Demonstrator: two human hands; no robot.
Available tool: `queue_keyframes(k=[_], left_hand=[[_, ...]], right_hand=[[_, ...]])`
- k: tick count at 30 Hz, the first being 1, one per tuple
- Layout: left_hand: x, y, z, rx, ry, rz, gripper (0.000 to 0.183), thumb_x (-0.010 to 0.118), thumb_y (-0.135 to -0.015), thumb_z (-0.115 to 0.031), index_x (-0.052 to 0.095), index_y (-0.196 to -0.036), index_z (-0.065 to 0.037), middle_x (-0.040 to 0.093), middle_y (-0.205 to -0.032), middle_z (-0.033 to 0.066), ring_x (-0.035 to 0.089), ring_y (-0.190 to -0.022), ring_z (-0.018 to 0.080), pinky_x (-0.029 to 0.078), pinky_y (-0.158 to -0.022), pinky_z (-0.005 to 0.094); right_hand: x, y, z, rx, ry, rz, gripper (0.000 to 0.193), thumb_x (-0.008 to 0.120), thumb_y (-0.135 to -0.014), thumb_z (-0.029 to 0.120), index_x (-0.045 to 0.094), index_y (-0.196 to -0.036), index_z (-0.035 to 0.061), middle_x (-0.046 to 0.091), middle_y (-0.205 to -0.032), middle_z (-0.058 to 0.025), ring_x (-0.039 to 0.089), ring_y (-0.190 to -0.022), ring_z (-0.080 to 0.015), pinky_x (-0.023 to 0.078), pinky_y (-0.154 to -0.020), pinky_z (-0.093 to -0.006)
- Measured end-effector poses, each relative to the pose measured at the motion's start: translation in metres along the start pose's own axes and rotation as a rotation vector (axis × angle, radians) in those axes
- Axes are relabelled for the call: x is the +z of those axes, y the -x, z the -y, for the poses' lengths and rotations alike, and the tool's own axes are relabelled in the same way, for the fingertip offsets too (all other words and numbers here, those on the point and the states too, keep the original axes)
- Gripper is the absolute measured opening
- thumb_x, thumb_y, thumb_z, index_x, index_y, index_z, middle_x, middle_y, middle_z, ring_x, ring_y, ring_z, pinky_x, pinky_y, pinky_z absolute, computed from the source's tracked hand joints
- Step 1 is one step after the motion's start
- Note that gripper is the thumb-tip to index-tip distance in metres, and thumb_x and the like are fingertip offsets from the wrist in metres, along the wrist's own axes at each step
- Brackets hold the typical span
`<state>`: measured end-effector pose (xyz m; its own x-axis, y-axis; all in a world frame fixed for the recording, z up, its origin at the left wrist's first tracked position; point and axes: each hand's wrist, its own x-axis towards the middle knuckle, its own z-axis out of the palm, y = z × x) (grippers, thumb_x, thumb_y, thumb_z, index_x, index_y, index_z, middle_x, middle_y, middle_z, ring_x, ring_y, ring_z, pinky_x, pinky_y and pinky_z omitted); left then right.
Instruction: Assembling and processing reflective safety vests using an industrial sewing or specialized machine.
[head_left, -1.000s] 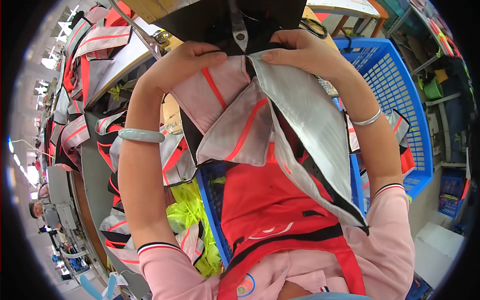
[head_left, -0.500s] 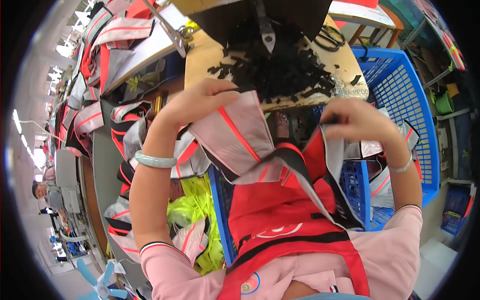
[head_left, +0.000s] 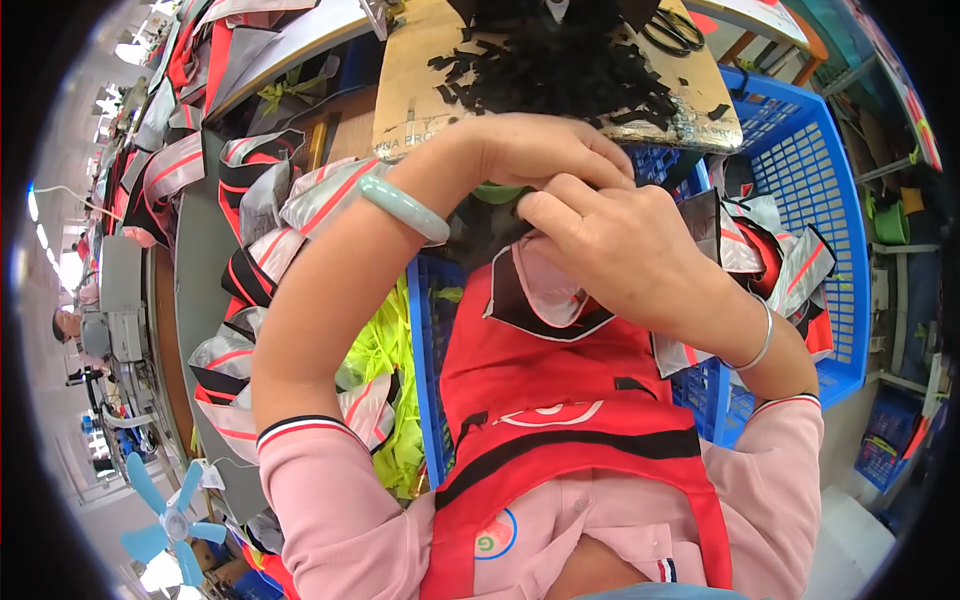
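Observation:
In front of my red apron, both hands have come together over a folded fabric piece, pale pinkish-grey with wide black edging. My right hand is closed, its fingers pinched at the top of the fabric. Just beyond it, my left hand bends to the right with curled fingers; what these fingertips hold is hidden. The fabric hangs in a loop below my right hand, against the apron. A pale bangle sits on the left wrist and a thin silver one on the right.
Ahead stands a wooden board strewn with black scraps, with black-handled scissors at its right. Blue baskets holding striped fabric pieces flank me. Yellow-green strips and more striped pieces lie at left.
My hands were apart with the fabric stretched between them. Now they meet in the middle, the left hand moved right, and the fabric is folded and lower. The view has shifted too.

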<state>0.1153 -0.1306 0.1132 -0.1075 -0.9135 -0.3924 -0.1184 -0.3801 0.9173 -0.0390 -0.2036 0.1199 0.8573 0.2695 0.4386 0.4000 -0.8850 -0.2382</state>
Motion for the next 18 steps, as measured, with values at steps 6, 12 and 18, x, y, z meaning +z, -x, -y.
queue_keyframes(k=[6, 12, 18], left_hand=[[0.017, 0.021, 0.002, 0.098, 0.36, -0.543, 0.053, 0.053, -0.094, -0.046, 0.062, -0.114, 0.002, 0.066, -0.099, 0.0076, 0.061, -0.093, 0.0127, 0.05, -0.08, 0.0259], [0.004, 0.024, 0.021, 0.283, 0.24, -0.847, 0.029, 0.066, -0.089, -0.024, 0.065, -0.103, 0.002, 0.067, -0.083, 0.0068, 0.064, -0.072, 0.0117, 0.053, -0.066, 0.0231], [-0.019, 0.012, 0.022, 0.293, 0.406, -0.883, 0.021, 0.066, -0.089, -0.02, 0.064, -0.096, -0.001, 0.063, -0.077, 0.0028, 0.06, -0.065, 0.0091, 0.048, -0.058, 0.0212]], right_hand=[[0.0, 0.01, -0.066, 0.365, -0.184, -0.022, 0.019, 0.058, -0.085, 0.023, 0.064, -0.089, 0.0052, 0.065, -0.077, -0.0157, 0.064, -0.075, -0.0337, 0.05, -0.066, -0.0423], [-0.02, -0.015, -0.083, 0.452, -0.139, -0.025, 0.021, 0.057, -0.086, 0.025, 0.063, -0.087, 0.0046, 0.064, -0.076, -0.0157, 0.062, -0.075, -0.0356, 0.048, -0.066, -0.0437], [-0.007, -0.033, -0.104, 0.45, -0.186, -0.131, 0.019, 0.056, -0.089, 0.021, 0.06, -0.09, 0.0019, 0.06, -0.07, -0.0173, 0.058, -0.069, -0.0367, 0.043, -0.059, -0.0416]])
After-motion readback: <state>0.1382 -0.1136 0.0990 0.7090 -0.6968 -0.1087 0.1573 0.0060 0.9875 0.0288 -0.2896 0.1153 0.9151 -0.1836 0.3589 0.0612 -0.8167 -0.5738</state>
